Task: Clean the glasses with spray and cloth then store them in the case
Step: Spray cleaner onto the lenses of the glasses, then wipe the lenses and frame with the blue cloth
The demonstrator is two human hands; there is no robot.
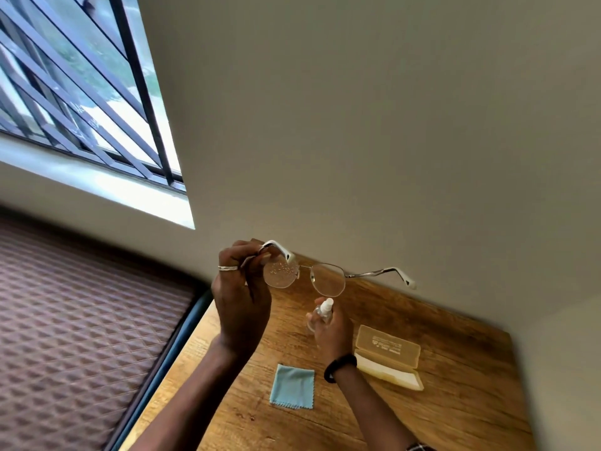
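Note:
My left hand point(242, 301) pinches the thin metal glasses point(327, 277) by the left temple hinge and holds them up above the wooden table point(455, 418). The left lens carries droplets; the right lens looks bare. My right hand point(331, 330) grips a small clear spray bottle point(322, 312) with a white nozzle, just below the right lens. A light blue cloth point(292, 387) lies flat on the table beneath my hands. To its right, the beige glasses case point(388, 358) stands open.
The table stands against a plain beige wall point(390, 125). A bed with a brown quilted cover point(81, 336) runs along the table's left edge. A barred window point(81, 92) is at the upper left.

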